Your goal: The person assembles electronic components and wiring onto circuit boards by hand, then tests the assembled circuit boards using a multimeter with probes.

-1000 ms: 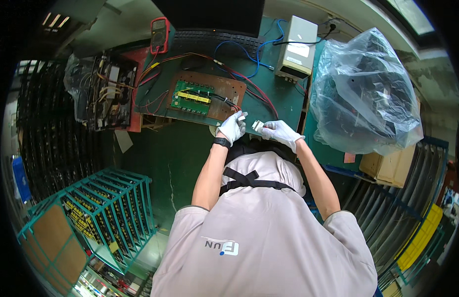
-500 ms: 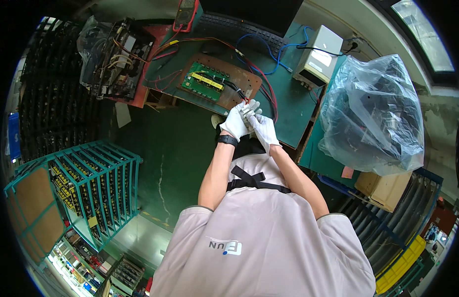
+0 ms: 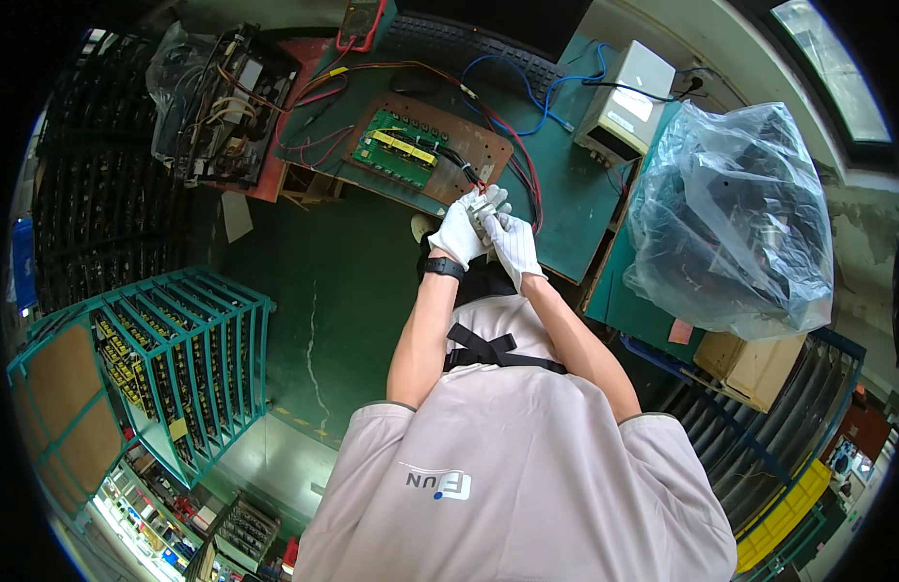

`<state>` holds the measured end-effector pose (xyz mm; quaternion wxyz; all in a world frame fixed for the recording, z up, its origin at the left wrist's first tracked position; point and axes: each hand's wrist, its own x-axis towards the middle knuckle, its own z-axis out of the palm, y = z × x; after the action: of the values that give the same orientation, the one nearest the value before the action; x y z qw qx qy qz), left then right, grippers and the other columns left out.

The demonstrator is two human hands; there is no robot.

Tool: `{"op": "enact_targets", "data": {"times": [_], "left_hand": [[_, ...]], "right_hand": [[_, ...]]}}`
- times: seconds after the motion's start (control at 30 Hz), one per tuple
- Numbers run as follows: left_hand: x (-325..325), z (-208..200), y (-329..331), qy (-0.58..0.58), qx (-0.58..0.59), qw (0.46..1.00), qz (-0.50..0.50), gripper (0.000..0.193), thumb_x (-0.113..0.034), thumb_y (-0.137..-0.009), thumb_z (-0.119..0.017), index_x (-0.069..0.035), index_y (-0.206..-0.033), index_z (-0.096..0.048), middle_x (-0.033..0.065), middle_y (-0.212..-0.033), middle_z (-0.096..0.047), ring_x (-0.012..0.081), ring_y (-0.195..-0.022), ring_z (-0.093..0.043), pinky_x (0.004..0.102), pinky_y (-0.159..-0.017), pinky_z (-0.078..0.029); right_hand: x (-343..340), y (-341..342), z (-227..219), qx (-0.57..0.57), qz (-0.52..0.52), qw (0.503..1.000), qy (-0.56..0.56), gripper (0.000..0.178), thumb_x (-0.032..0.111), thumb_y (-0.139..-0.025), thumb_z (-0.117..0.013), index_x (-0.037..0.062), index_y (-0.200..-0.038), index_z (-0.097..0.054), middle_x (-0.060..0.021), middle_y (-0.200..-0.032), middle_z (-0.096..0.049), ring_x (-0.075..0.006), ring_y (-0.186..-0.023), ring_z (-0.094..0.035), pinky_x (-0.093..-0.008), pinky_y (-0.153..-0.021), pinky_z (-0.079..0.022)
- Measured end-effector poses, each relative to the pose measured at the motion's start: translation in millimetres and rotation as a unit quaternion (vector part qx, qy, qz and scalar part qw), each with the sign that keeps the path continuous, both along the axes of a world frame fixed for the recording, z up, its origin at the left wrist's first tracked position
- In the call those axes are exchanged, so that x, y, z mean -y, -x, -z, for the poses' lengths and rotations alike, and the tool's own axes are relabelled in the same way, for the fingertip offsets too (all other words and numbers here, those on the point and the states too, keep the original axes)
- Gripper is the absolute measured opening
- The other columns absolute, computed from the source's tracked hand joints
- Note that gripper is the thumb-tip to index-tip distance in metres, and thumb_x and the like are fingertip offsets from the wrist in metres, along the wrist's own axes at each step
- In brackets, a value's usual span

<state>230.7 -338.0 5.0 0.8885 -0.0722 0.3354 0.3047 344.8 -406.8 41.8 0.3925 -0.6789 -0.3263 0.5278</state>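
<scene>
Left hand (image 3: 457, 233) and right hand (image 3: 513, 246), both in white gloves, meet just off the near edge of the bench; their fingers are bent in and closed on a small pale connector (image 3: 482, 208), though gloves hide part of it and I cannot tell which fingertips press where. The green bench (image 3: 574, 218) spreads beyond them. Well apart to the left stands a teal rack (image 3: 212, 364) filled with rows of yellow and black parts. A clear plastic bag (image 3: 736, 218) covers dark things on the right, with a carton (image 3: 755, 371) just below it. At the left end, an open chassis (image 3: 231, 112) with loose wires sits on a red surface. Along the far side are a dark monitor (image 3: 503, 17), a grey box (image 3: 632, 97) to its right and a black keyboard (image 3: 459, 50) in front of it. Near the front edge, a brown plate (image 3: 486, 147) bears a green board (image 3: 377, 155) topped with yellow parts. A red meter (image 3: 363, 21) is by the keyboard's left end. Black leads (image 3: 457, 159) run from the board toward the hands, where red wires (image 3: 481, 187) reach the connector, just off the plate's near right corner
</scene>
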Motion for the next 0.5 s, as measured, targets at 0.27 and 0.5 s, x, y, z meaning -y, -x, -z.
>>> {"op": "enact_targets", "data": {"times": [0.27, 0.5], "left_hand": [[2, -6, -2, -0.002, -0.014, 1.000, -0.001, 0.036, -0.034, -0.105, -0.044, -0.012, -0.124, -0.066, 0.0078, -0.127, -0.070, 0.0278, -0.107, -0.067, 0.0455, -0.092, -0.055], [6, -11, -8, -0.020, -0.070, 0.997, -0.001, 0.036, -0.035, -0.105, -0.048, -0.011, -0.125, -0.066, 0.0090, -0.126, -0.070, 0.0267, -0.110, -0.066, 0.0417, -0.096, -0.053]], "right_hand": [[0, 1, -2, 0.020, -0.008, 1.000, -0.004, 0.034, 0.028, -0.098, -0.062, -0.0024, -0.086, -0.070, -0.0093, -0.068, -0.066, -0.0112, -0.063, -0.056, -0.0323, -0.060, -0.046], [0, -1, -12, -0.030, 0.029, 0.999, -0.032, 0.037, 0.032, -0.098, -0.063, -0.0006, -0.082, -0.067, -0.0011, -0.069, -0.062, -0.0081, -0.061, -0.051, -0.0276, -0.057, -0.043]]}}
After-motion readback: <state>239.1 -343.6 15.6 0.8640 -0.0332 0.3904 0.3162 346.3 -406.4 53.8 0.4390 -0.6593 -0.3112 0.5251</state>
